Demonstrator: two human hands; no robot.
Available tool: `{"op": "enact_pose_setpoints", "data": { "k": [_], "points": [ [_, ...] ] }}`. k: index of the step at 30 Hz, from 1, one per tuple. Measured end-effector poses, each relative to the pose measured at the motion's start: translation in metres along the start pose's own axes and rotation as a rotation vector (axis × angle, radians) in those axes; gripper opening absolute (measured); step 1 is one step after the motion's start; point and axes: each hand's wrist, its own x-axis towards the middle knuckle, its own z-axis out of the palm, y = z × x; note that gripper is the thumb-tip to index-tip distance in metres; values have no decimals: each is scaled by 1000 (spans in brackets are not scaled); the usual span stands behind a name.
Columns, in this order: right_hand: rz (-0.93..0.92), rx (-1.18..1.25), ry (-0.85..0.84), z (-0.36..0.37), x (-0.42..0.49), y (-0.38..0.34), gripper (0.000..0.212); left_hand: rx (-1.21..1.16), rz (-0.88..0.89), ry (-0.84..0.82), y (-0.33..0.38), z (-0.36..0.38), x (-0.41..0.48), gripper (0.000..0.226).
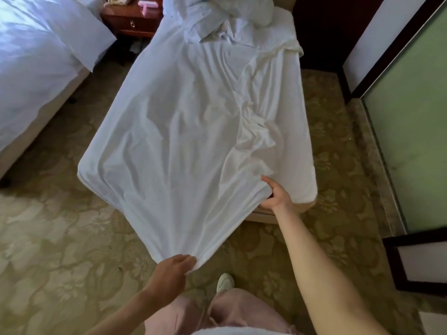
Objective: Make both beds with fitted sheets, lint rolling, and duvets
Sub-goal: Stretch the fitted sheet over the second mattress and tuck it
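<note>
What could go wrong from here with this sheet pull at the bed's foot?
1. The white sheet lies skewed: the mattress is bare along its right side, so the right hand's pull may seat it off-centre.
2. The crumpled bedding pile at the head seems to rest on the sheet and may pin it or drag along.
3. The left hand grips the gathered edge over the carpet, near the shoe; slack could get stepped on.

The one head camera (wide-angle) looks from above the foot of the bed (300, 170), facing forward and down along its length. It sits close: the left hand (173, 269) and right hand (275, 193), gripping the sheet (181, 141), show near the bed's foot.
</note>
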Motion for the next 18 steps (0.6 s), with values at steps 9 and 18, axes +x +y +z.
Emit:
{"op": "enact_pose_setpoints", "data": {
  "k": [9,18],
  "points": [
    [-310,86,92,0,-11,-35,41,21,-49,-114,-20,-2,2,48],
    [-646,-30,172,-15,-79,-112,21,27,-258,-373,-32,-4,27,45]
  ]
}}
